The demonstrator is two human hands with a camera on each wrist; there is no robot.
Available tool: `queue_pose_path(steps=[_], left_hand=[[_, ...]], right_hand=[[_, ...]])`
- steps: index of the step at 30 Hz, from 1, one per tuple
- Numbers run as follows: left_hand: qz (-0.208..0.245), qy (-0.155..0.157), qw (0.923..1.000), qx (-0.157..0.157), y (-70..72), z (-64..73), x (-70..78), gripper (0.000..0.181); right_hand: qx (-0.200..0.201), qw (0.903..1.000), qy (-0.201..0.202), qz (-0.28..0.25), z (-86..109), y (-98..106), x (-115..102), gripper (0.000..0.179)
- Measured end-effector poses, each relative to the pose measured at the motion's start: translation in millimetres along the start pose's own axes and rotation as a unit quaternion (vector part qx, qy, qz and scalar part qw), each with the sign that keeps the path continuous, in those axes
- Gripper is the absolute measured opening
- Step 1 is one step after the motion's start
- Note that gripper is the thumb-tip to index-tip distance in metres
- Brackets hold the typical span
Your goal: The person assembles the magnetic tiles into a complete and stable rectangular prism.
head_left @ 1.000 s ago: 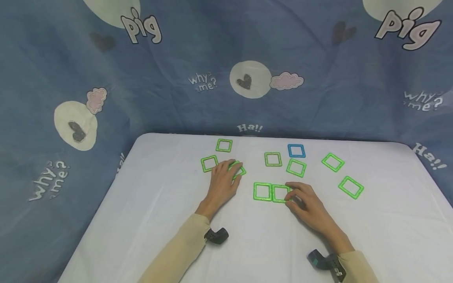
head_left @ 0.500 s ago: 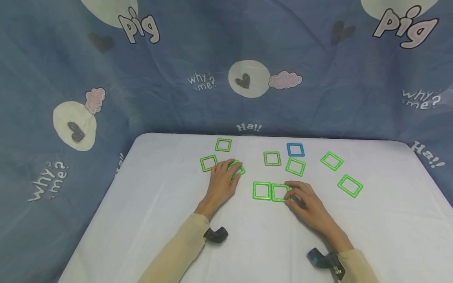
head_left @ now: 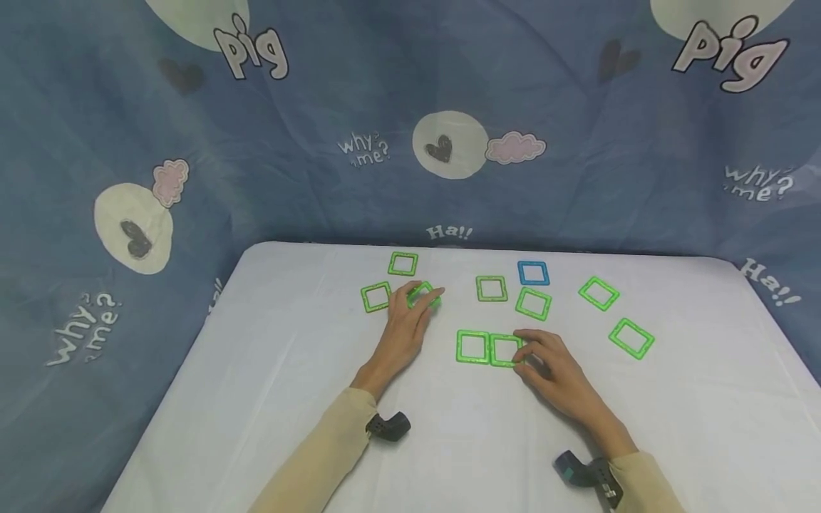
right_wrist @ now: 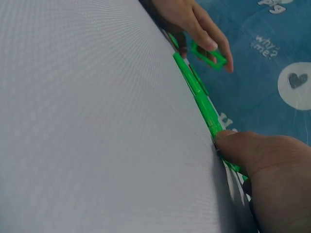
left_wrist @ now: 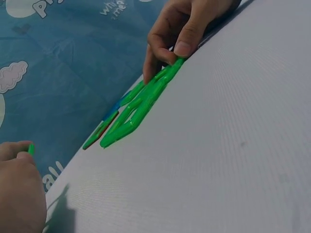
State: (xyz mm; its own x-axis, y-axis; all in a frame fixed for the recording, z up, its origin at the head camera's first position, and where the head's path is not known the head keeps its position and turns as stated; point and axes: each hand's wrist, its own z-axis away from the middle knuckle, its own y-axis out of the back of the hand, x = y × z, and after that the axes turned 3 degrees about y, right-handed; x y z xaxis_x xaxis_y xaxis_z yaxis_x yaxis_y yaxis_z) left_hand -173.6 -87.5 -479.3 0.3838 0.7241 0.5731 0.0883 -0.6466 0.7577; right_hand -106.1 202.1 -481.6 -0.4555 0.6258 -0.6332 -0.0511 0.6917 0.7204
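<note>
My left hand [head_left: 404, 324] holds a green square magnetic tile [head_left: 422, 284], an open frame with a hollow centre. In the right wrist view this tile [right_wrist: 223, 63] is raised off the table and tilted. My right hand [head_left: 554, 367] pinches the right edge of another green tile [head_left: 503, 364] lying flat. That tile's left side touches a second flat green tile [head_left: 473, 332], making a row of two. In the left wrist view, the right thumb and fingers grip the row's near end [left_wrist: 175, 68]. The left fingertips are partly hidden behind the held tile.
Two green tiles [head_left: 403, 273] [head_left: 375, 309] lie near the left hand. Behind the row are a green tile [head_left: 492, 299], a blue tile [head_left: 533, 283] and another green one [head_left: 532, 315]. Two more green tiles [head_left: 599, 294] [head_left: 631, 339] lie right on the white-covered table [head_left: 288, 342].
My left hand has picked up the green tile that lay under its fingers and raised it a little. The right hand keeps its hold on the row, which stays in place.
</note>
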Motion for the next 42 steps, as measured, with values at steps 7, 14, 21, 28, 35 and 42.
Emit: queue_pose_path(steps=[7,14,21,28,35,42], left_hand=[[0.052,0.005,0.9986,-0.008,-0.2,-1.2,-0.9,0.037],[0.092,-0.019,0.9956,0.001,-0.4,0.7,-0.6,0.035],[0.142,-0.047,0.9887,-0.007,2.3,-0.4,1.4,0.036],[0.172,-0.07,0.9824,-0.025,0.8,1.0,-0.1,0.04],[0.178,-0.084,0.98,-0.028,0.8,2.5,2.4,0.043],[0.19,-0.108,0.9748,-0.046,0.6,3.5,3.5,0.042]], right_hand=[[0.003,1.0,-0.004,0.008,-0.2,-0.1,-1.0,0.016],[0.001,1.0,-0.005,0.003,-0.2,-0.6,-0.6,0.015],[0.002,1.0,-0.007,0.001,0.5,-1.1,-1.0,0.015],[-0.001,1.0,-0.01,0.0,1.1,-1.3,-2.5,0.014],[-0.001,0.9999,-0.01,0.001,0.9,-1.7,-2.6,0.015],[-0.003,0.9999,-0.014,0.003,0.7,-2.2,-2.1,0.015]])
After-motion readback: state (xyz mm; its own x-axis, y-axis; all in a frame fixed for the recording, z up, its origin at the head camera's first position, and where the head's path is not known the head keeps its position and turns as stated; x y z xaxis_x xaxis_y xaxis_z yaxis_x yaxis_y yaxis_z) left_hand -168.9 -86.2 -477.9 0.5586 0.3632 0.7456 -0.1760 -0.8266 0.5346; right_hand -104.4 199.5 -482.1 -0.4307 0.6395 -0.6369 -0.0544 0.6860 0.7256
